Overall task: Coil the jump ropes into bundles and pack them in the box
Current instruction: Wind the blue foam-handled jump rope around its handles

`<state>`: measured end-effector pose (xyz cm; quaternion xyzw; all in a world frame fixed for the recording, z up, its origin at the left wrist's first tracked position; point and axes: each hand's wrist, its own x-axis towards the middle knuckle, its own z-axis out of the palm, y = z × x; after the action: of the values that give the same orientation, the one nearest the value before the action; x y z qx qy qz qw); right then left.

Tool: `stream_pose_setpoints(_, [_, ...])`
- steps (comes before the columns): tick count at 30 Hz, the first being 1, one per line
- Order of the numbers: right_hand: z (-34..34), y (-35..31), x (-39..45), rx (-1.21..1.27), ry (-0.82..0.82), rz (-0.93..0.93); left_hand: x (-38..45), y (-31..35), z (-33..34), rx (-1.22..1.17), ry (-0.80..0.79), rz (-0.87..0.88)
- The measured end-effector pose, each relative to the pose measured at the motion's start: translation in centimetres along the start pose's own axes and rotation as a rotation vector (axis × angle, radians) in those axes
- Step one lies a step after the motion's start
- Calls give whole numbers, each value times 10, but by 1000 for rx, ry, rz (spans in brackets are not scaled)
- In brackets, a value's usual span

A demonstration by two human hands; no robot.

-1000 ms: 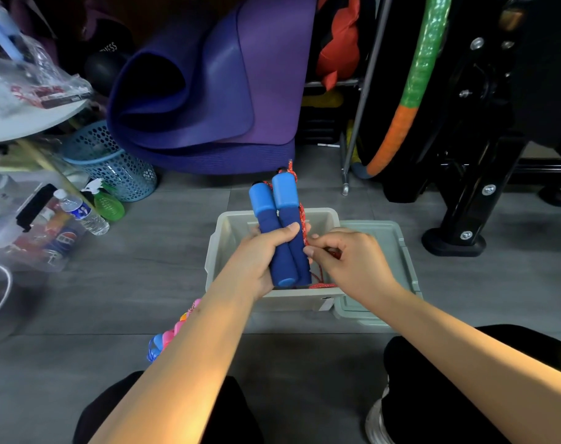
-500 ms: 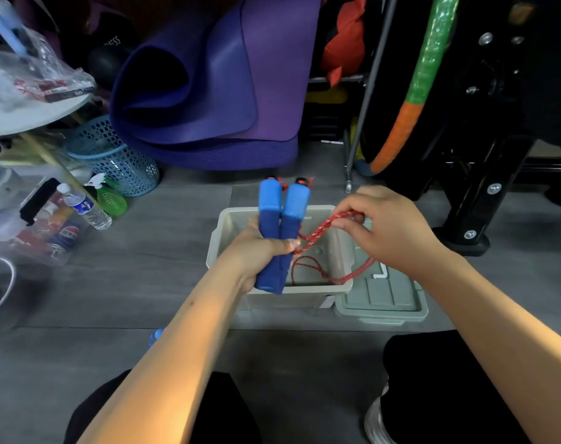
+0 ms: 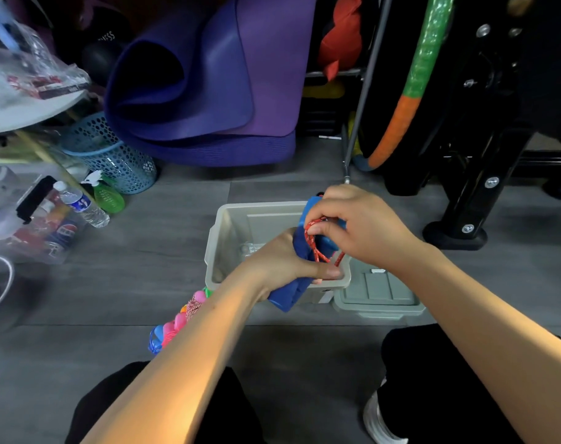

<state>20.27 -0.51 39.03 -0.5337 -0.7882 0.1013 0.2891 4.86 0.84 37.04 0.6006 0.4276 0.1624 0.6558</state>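
The left hand [image 3: 282,261] grips the two blue handles [image 3: 288,293] of the jump rope, holding them tilted over the near rim of the grey box [image 3: 221,251]. The right hand [image 3: 365,229] pinches the red cord [image 3: 312,243] against the handles. The box lid [image 3: 378,293] lies just beside the box.
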Motion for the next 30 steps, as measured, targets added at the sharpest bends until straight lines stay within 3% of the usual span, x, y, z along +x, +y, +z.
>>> stream_pose_setpoints(5, [1,9,3,21,-37,46,0,-2,8,-6,42,-67])
stream_pose_setpoints(10, [4,14,1,75,-86,113,-7,0,6,-13,-127,-109])
stream_pose_setpoints(14, [1,9,4,94,-183,238,-8,-2,4,164,-187,-107])
stream_pose_setpoints(18, [-3,6,5,100,-223,277,-10,-3,5,163,-238,-124])
stream_pose_setpoints(25, [3,14,0,87,-125,291,-10,-8,4,-43,-131,-105])
stream_pose_setpoints(30, [4,15,-2,83,-136,314,-9,-7,5,-44,-87,-113])
